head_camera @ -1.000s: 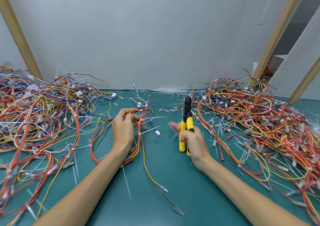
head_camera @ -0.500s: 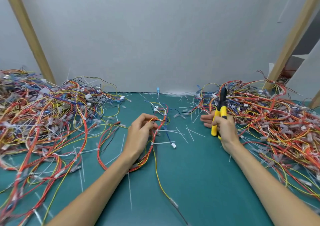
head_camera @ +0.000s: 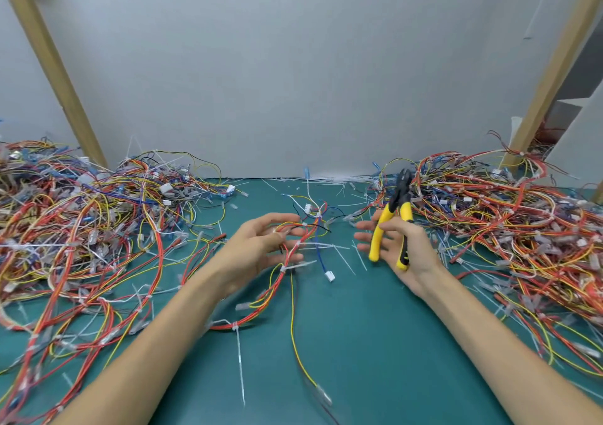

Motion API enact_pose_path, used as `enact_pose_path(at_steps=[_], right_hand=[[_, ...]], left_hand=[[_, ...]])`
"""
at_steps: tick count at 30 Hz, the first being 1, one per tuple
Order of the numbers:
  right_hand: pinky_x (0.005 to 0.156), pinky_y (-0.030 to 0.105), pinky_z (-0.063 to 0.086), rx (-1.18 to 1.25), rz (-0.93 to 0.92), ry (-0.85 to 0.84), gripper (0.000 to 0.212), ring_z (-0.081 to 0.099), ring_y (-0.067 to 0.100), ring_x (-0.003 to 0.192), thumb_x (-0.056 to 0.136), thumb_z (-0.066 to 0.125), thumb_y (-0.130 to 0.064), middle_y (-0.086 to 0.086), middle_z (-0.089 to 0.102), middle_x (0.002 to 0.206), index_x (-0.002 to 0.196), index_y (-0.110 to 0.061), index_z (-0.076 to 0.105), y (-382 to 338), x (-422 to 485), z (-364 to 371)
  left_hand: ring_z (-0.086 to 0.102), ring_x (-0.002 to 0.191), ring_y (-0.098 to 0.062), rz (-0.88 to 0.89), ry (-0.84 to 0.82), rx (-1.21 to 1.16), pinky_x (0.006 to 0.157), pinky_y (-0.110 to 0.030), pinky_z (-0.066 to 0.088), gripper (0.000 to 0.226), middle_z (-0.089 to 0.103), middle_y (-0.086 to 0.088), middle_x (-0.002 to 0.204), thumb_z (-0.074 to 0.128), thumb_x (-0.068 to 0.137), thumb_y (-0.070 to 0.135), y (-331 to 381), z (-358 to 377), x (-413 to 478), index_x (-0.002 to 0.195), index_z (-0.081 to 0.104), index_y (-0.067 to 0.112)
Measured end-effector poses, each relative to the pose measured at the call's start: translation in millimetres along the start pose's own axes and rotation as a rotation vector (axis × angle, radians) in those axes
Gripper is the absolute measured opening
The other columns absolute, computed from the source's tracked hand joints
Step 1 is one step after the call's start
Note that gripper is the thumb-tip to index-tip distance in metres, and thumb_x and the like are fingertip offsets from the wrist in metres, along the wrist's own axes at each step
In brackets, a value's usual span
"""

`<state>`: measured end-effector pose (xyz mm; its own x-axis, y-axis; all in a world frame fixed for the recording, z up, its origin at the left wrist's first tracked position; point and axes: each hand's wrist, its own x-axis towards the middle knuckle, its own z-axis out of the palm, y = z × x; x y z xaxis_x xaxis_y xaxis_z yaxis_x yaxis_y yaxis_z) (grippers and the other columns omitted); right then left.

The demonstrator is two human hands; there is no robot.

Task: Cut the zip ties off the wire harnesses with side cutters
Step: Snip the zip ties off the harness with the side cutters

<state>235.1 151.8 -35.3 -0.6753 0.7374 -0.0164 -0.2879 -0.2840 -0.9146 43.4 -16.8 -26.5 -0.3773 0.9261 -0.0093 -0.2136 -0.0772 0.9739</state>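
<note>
Left hand (head_camera: 257, 248) loosely cups a still-tied harness (head_camera: 295, 245), right hand (head_camera: 408, 251) grips side cutters (head_camera: 399, 202) beside it; flanking piles (head_camera: 98, 228) suggest much work remains.

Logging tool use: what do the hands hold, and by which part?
Right hand holds the side cutters by their yellow handles; left hand holds a wire harness by its bundled wires.

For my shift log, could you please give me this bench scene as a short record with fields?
Left hand: holds a wire harness with a zip tie on it
Right hand: grips yellow-handled side cutters, tip up, handles spread
Piles: left harness heap, right harness heap
Surface: green mat strewn with loose white ties
</note>
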Motion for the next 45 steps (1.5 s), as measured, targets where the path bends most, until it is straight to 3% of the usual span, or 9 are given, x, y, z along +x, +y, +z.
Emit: enact_pose_path(at_steps=[6,12,16,19,25,32,34,40,45], right_hand=[[0.072,0.037,0.056,-0.002,0.165,-0.199,0.029,0.067,0.039,0.107,0.080,0.068,-0.013,0.020,0.068,0.119,0.103,-0.010,0.051,15,-6,24],[0.059,0.029,0.052,0.003,0.113,-0.300,0.015,0.070,0.030,0.095,0.087,0.066,-0.030,0.006,0.070,0.107,0.093,-0.016,0.069,14,-10,26],[0.064,0.037,0.050,0.062,0.106,-0.249,0.019,0.070,0.024,0.077,0.078,0.071,-0.013,0.008,0.068,0.087,0.091,-0.013,0.056,18,-8,24],[0.057,0.030,0.044,0.127,0.117,-0.195,0.023,0.070,0.022,0.074,0.070,0.070,-0.001,0.007,0.065,0.080,0.082,-0.016,0.057,18,-5,19],[0.048,0.023,0.043,0.114,0.149,-0.224,0.022,0.060,0.014,0.059,0.072,0.069,0.002,0.005,0.063,0.073,0.081,-0.015,0.057,17,-7,17],[0.045,0.023,0.040,0.078,0.183,-0.197,0.033,0.063,0.020,0.058,0.069,0.069,0.011,0.009,0.062,0.072,0.090,-0.011,0.056,15,-7,17],[0.045,0.024,0.041,0.086,0.183,-0.198,0.030,0.063,0.020,0.057,0.070,0.066,0.009,0.009,0.062,0.072,0.091,-0.010,0.056,15,-7,17],[0.047,0.025,0.043,0.103,0.175,-0.146,0.023,0.061,0.018,0.058,0.076,0.065,0.005,0.013,0.060,0.079,0.092,-0.009,0.056,17,-4,16],[0.046,0.025,0.046,0.120,0.179,-0.138,0.019,0.063,0.017,0.057,0.083,0.061,0.008,0.012,0.059,0.082,0.092,-0.008,0.057,18,-4,15]], left_hand=[[0.069,0.083,-0.016,0.026,0.019,-0.128,0.075,-0.026,0.057,0.024,0.072,-0.002,0.094,0.049,0.096,0.006,5,13,4,0.117,0.061,0.010],[0.071,0.094,-0.033,0.102,-0.110,-0.100,0.073,-0.030,0.058,0.025,0.070,-0.007,0.098,0.038,0.100,-0.005,-1,37,-4,0.122,0.049,0.003],[0.071,0.086,-0.017,0.103,-0.155,0.229,0.063,-0.031,0.059,0.026,0.063,-0.011,0.105,0.045,0.100,-0.002,-3,48,-10,0.124,0.048,0.007],[0.072,0.074,-0.013,0.191,-0.135,0.553,0.049,-0.026,0.054,0.025,0.066,-0.008,0.104,0.055,0.097,0.006,7,48,-12,0.118,0.055,0.019],[0.065,0.064,-0.001,0.524,0.110,1.150,0.063,-0.026,0.049,0.018,0.065,0.014,0.084,0.063,0.093,0.020,15,30,-7,0.103,0.065,0.035],[0.062,0.070,-0.031,0.729,0.197,1.529,0.063,-0.036,0.046,0.004,0.069,0.003,0.082,0.068,0.090,0.014,5,20,-9,0.091,0.070,0.017],[0.065,0.074,-0.031,0.731,0.157,1.638,0.067,-0.037,0.045,0.003,0.070,0.000,0.082,0.067,0.091,0.017,2,23,-10,0.090,0.069,0.014],[0.053,0.113,-0.017,0.357,-0.047,1.545,0.095,-0.034,0.040,0.035,0.065,0.009,0.116,0.058,0.091,0.049,24,24,-7,0.118,0.064,0.028],[0.058,0.095,-0.008,0.607,0.154,1.377,0.084,-0.028,0.044,0.020,0.064,0.011,0.101,0.063,0.092,0.024,46,31,-12,0.112,0.063,0.023]])
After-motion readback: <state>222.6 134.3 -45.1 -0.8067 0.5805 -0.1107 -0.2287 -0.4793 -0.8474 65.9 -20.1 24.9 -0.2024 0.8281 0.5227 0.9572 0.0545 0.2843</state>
